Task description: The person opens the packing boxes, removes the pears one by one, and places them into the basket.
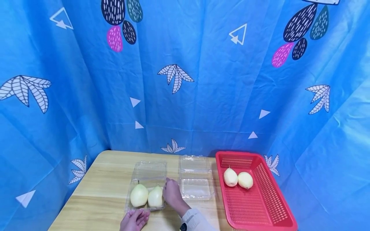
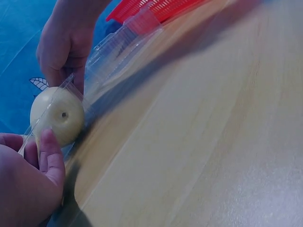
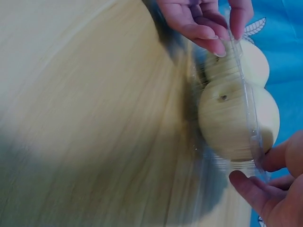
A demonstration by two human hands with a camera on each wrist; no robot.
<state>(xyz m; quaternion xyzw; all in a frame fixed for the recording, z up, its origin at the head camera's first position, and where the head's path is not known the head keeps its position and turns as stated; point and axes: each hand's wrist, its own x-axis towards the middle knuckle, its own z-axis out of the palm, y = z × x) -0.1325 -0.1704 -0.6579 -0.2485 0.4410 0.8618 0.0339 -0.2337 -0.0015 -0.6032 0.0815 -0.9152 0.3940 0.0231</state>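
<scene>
Two pale yellow pears, a left one (image 1: pixel 139 195) and a right one (image 1: pixel 155 196), sit side by side in a clear plastic clamshell box. Its lid (image 1: pixel 149 170) is folded back, away from me. My left hand (image 1: pixel 135 220) pinches the box's near rim around its left part, thumb on the outer wall. At the right side, my right hand (image 1: pixel 172 194) grips the rim near the front corner; the right wrist view shows its thumb and finger (image 3: pixel 248 187) either side of the plastic edge. The pears' undersides face both wrist cameras through the clear wall.
Right of the box lies a second open clear clamshell (image 1: pixel 196 188) on the wooden table (image 1: pixel 95 192). Further right stands a red plastic basket (image 1: pixel 260 205) holding two more pears (image 1: pixel 245 180). A blue patterned curtain (image 1: pixel 185 112) hangs behind and at both sides.
</scene>
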